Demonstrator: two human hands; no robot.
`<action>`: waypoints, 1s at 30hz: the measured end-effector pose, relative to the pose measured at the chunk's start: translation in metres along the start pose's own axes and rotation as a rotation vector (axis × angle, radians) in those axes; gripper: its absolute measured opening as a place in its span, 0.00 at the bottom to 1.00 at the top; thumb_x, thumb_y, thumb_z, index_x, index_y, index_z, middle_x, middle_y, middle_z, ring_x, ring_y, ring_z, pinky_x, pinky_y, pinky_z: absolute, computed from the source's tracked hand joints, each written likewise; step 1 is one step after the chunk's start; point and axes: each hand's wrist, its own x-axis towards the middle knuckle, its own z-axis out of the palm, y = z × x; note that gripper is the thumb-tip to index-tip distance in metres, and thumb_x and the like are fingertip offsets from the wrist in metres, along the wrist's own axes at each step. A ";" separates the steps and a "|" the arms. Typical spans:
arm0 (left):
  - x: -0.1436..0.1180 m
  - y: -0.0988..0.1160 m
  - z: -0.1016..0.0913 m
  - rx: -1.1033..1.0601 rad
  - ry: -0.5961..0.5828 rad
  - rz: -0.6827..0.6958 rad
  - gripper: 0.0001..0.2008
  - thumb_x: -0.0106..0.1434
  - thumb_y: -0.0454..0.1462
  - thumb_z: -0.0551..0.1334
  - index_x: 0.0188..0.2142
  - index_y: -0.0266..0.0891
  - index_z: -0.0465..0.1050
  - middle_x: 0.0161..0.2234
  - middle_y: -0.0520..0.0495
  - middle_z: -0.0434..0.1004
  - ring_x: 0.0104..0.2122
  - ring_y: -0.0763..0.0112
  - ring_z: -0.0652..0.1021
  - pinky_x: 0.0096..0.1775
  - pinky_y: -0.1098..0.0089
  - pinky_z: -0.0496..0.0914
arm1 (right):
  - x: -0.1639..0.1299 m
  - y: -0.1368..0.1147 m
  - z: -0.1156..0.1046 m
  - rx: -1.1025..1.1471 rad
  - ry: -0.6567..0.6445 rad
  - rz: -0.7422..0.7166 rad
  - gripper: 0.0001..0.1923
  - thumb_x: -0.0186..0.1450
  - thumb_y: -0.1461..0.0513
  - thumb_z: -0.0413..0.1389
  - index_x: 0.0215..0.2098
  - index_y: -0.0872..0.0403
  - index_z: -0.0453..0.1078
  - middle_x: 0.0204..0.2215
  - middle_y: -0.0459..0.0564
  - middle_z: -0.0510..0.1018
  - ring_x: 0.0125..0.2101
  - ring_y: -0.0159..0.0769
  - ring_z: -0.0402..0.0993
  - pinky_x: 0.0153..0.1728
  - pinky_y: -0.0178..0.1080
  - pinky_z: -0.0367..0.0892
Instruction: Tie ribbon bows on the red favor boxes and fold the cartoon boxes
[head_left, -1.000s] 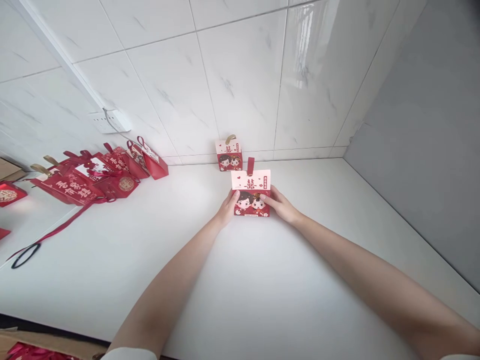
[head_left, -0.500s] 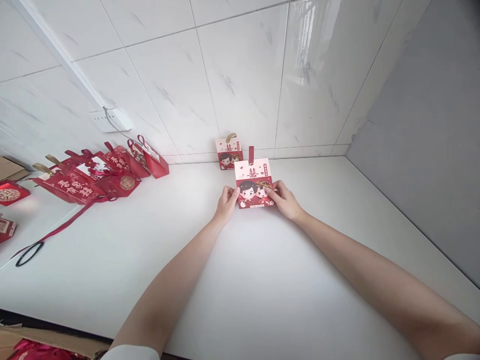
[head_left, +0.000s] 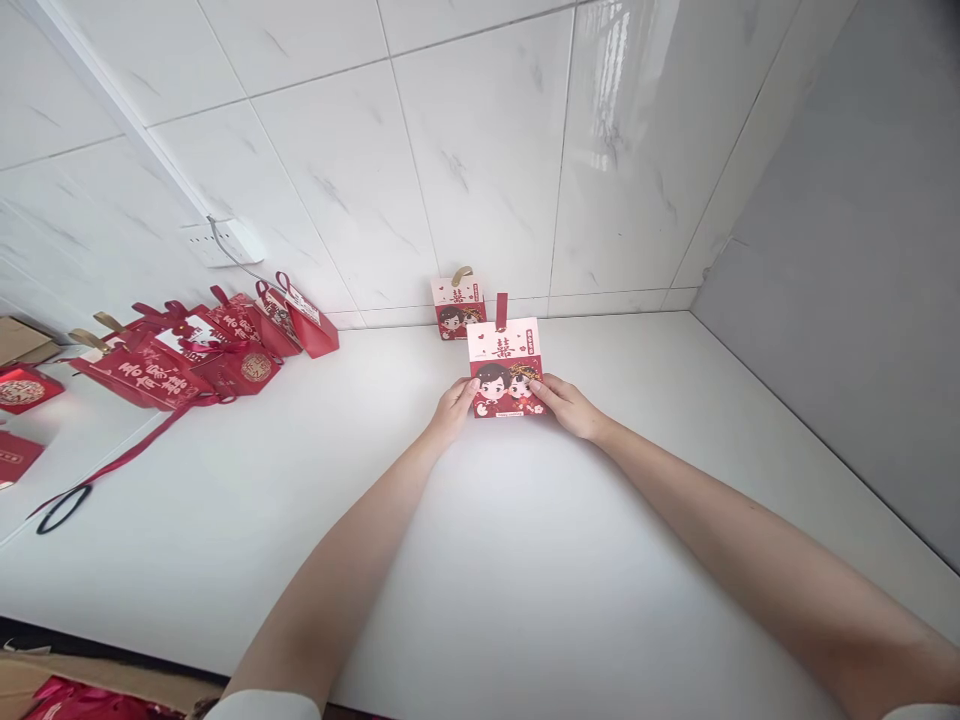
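In the head view, a red-and-pink wedding favour box (head_left: 505, 366) is held above or on the white tabletop (head_left: 465, 560), in front of a similar box (head_left: 454, 310) stood by the tiled wall (head_left: 480, 150); whether its base touches cannot be told. Its side edges are pinched by the left hand (head_left: 452, 408) and right hand (head_left: 572, 405), thumbs laid on the front, the other fingers mostly hidden behind. By this two-sided grip the box is presumably steadied and squared, its printed face unobstructed and its red ribbon loop (head_left: 502, 309) left free.
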 end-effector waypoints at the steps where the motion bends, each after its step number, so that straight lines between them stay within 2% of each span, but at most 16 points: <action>1: 0.000 0.000 -0.001 0.001 -0.005 0.005 0.24 0.64 0.54 0.56 0.45 0.39 0.76 0.48 0.43 0.76 0.51 0.59 0.73 0.56 0.62 0.64 | 0.000 0.000 0.000 -0.002 -0.001 0.003 0.26 0.67 0.42 0.45 0.45 0.53 0.71 0.48 0.54 0.75 0.49 0.44 0.71 0.53 0.45 0.64; 4: -0.001 0.003 -0.005 0.009 -0.058 0.017 0.21 0.63 0.52 0.59 0.45 0.41 0.77 0.50 0.44 0.74 0.52 0.59 0.72 0.55 0.62 0.64 | 0.000 -0.001 -0.001 0.022 0.011 0.038 0.27 0.67 0.42 0.45 0.45 0.53 0.71 0.48 0.54 0.76 0.50 0.45 0.71 0.53 0.45 0.63; 8: -0.003 0.007 -0.009 -0.051 -0.229 -0.019 0.19 0.58 0.48 0.66 0.46 0.43 0.77 0.58 0.45 0.67 0.57 0.55 0.69 0.55 0.62 0.66 | 0.001 0.001 -0.002 0.069 0.034 0.082 0.27 0.66 0.42 0.46 0.45 0.54 0.71 0.48 0.53 0.77 0.49 0.45 0.71 0.53 0.45 0.64; 10: -0.003 0.008 -0.010 -0.089 -0.248 -0.045 0.18 0.56 0.47 0.68 0.44 0.42 0.77 0.56 0.44 0.68 0.55 0.56 0.70 0.53 0.62 0.67 | 0.001 0.002 -0.002 0.057 0.042 0.084 0.27 0.66 0.42 0.46 0.44 0.54 0.71 0.47 0.53 0.77 0.49 0.45 0.71 0.52 0.45 0.64; 13: -0.001 0.007 -0.009 -0.124 -0.210 -0.055 0.17 0.56 0.49 0.67 0.38 0.39 0.76 0.45 0.45 0.76 0.46 0.61 0.75 0.49 0.63 0.67 | 0.001 0.001 -0.003 0.021 0.052 0.071 0.27 0.66 0.41 0.46 0.43 0.53 0.71 0.47 0.53 0.77 0.47 0.45 0.72 0.51 0.43 0.64; 15: 0.000 0.008 -0.007 -0.132 -0.188 -0.051 0.16 0.56 0.49 0.67 0.33 0.38 0.74 0.39 0.47 0.77 0.41 0.65 0.75 0.46 0.65 0.67 | 0.000 -0.001 -0.003 0.001 0.052 0.064 0.27 0.66 0.41 0.46 0.42 0.53 0.72 0.46 0.53 0.77 0.46 0.44 0.72 0.50 0.42 0.64; 20: -0.002 0.010 -0.005 -0.161 -0.158 -0.019 0.16 0.59 0.49 0.65 0.28 0.38 0.68 0.35 0.49 0.75 0.38 0.69 0.73 0.43 0.68 0.66 | -0.003 -0.003 -0.004 -0.077 0.050 0.074 0.26 0.65 0.41 0.47 0.39 0.53 0.70 0.43 0.52 0.78 0.43 0.44 0.73 0.46 0.43 0.66; 23: -0.001 0.008 -0.007 -0.218 -0.039 -0.018 0.18 0.60 0.50 0.64 0.26 0.39 0.65 0.31 0.52 0.73 0.35 0.71 0.73 0.42 0.70 0.66 | -0.004 -0.002 -0.003 -0.035 -0.018 -0.002 0.23 0.64 0.42 0.51 0.42 0.52 0.67 0.46 0.52 0.77 0.44 0.43 0.73 0.46 0.44 0.68; 27: 0.002 0.006 -0.011 -0.356 0.089 -0.087 0.18 0.58 0.52 0.64 0.30 0.39 0.66 0.34 0.51 0.75 0.36 0.70 0.75 0.42 0.69 0.67 | -0.006 0.000 0.001 -0.032 -0.080 -0.197 0.29 0.58 0.47 0.61 0.51 0.51 0.61 0.51 0.53 0.74 0.48 0.42 0.72 0.51 0.46 0.67; 30: 0.001 0.007 -0.012 -0.368 0.101 -0.075 0.19 0.59 0.54 0.62 0.34 0.40 0.69 0.41 0.47 0.77 0.43 0.66 0.75 0.45 0.67 0.68 | -0.006 0.001 0.003 -0.063 -0.055 -0.183 0.28 0.61 0.48 0.59 0.53 0.50 0.59 0.53 0.54 0.73 0.49 0.42 0.72 0.52 0.46 0.66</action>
